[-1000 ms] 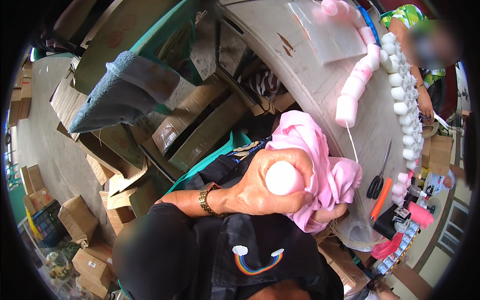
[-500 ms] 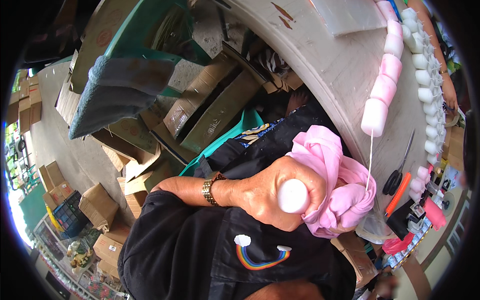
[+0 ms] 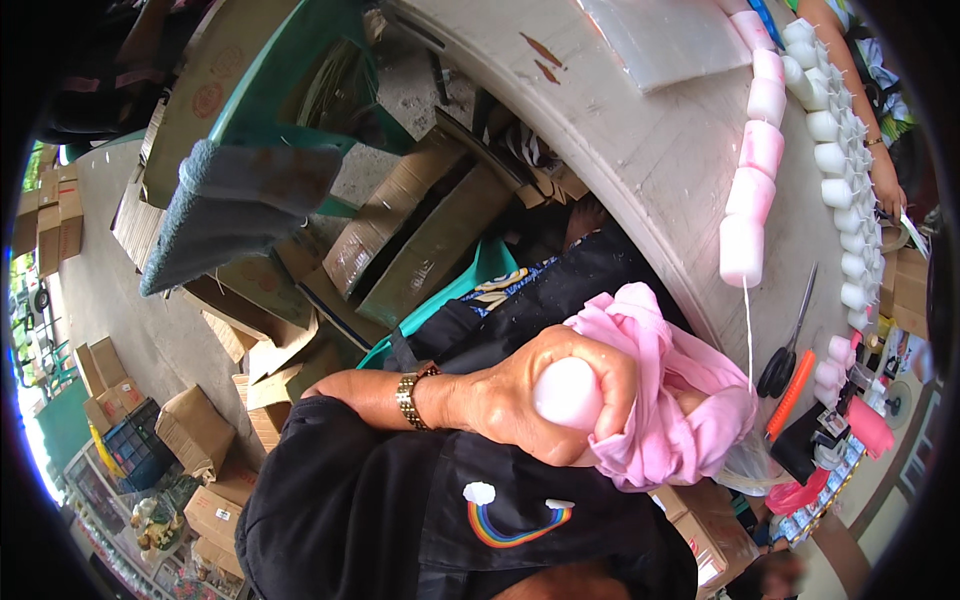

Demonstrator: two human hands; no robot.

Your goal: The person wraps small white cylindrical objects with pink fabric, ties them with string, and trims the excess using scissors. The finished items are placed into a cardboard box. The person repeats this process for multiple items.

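While gripping a pink candle [image 3: 567, 392], the left hand [image 3: 530, 395] touches pink cloth [image 3: 665, 400].

Bright daylight. Grey concrete floor [image 3: 110, 290] at left, littered with brown cardboard boxes [image 3: 195, 432], some flattened. Green plastic chair [image 3: 300, 90] with a grey cloth [image 3: 240, 205] draped over it. Pale, scuffed worktable [image 3: 650, 150] curves along the upper right. More boxes [image 3: 420, 240] sit beneath it.

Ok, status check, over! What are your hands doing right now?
Left hand wrapped round a pale pink candle. Right hand hidden under bunched pink cloth, against the candle. Table ahead holds a candle row; scissors near the edge, nothing blocking.
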